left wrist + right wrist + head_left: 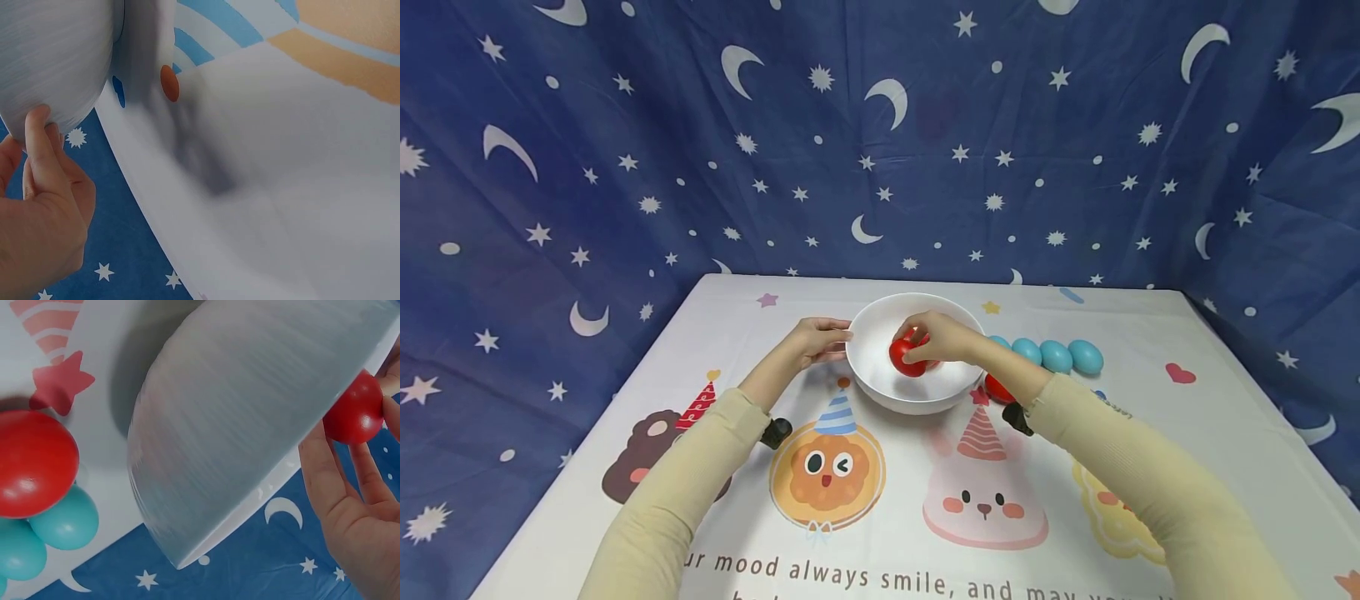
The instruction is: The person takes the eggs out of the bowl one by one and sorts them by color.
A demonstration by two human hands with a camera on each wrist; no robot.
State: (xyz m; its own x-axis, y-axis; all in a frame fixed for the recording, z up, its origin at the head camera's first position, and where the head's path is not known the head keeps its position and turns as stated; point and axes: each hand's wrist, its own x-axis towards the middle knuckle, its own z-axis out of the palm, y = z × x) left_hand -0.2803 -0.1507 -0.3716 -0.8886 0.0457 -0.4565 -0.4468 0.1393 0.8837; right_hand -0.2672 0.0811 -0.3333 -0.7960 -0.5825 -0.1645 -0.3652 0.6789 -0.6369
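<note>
A white bowl [880,385] stands upright on the table. My left hand [820,340] holds its left rim; in the left wrist view, this hand's fingertips [39,114] rest against the outer wall of the bowl [56,56]. Inside the bowl my right hand [943,336] grips a red ball [907,358] between thumb and fingers. From the right wrist, the red ball [355,411] shows past the bowl's rim, with curled fingers around it. More red shows beneath the hand, but whether it is a second ball I cannot tell.
Right of the bowl, another red ball [998,388] lies partly behind my right forearm. Several blue egg-shaped balls [1056,357] lie in a row beyond it. A cartoon-printed white cloth [1150,400] covers the table, and a blue star-and-moon curtain [925,208] hangs behind.
</note>
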